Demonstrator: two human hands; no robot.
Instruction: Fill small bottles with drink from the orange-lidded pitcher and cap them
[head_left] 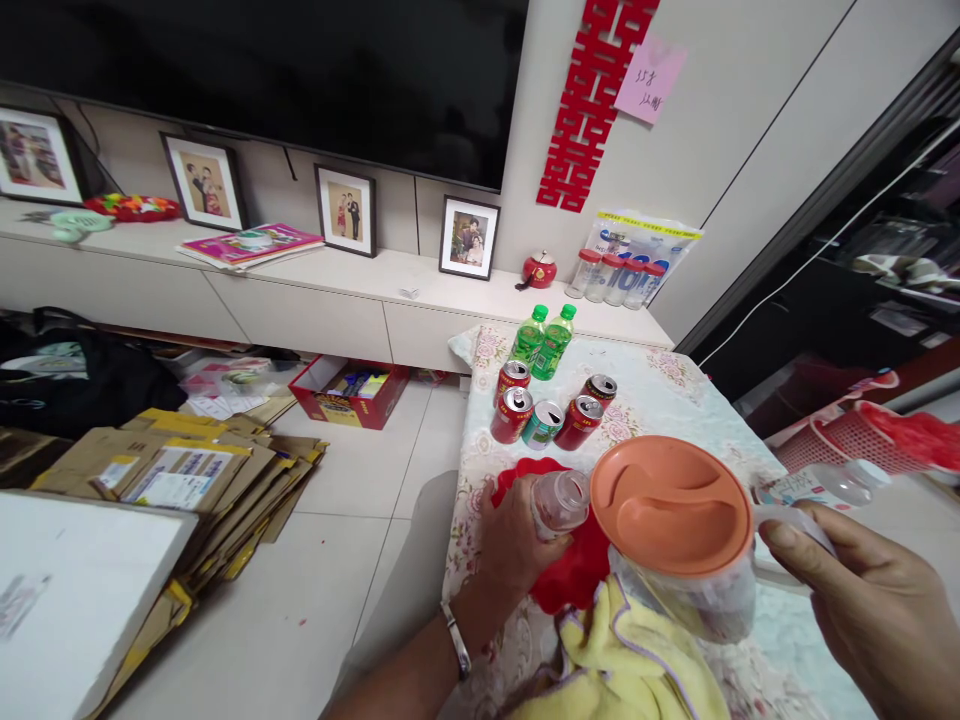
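My left hand (517,540) is wrapped round a small clear jar (559,505), whose open mouth has no lid on it. The jar is over a red scalloped tray (566,580). My right hand (862,580) grips the clear handle of a plastic pitcher (694,595) with an orange lid (671,505). The lid's edge is close to the jar's mouth; whether they touch I cannot tell. A yellow cloth (637,660) lies in front of the pitcher. Behind the pitcher's handle is a clear bottle with a white cap (844,485), partly hidden.
Several opened drink cans (544,425) and two green bottles (553,342) stand farther back on the flowered tablecloth (660,380). Red-lidded jars (615,280) line the cabinet (315,290). Flattened cardboard (195,480) and a red box (349,395) lie on the floor at left.
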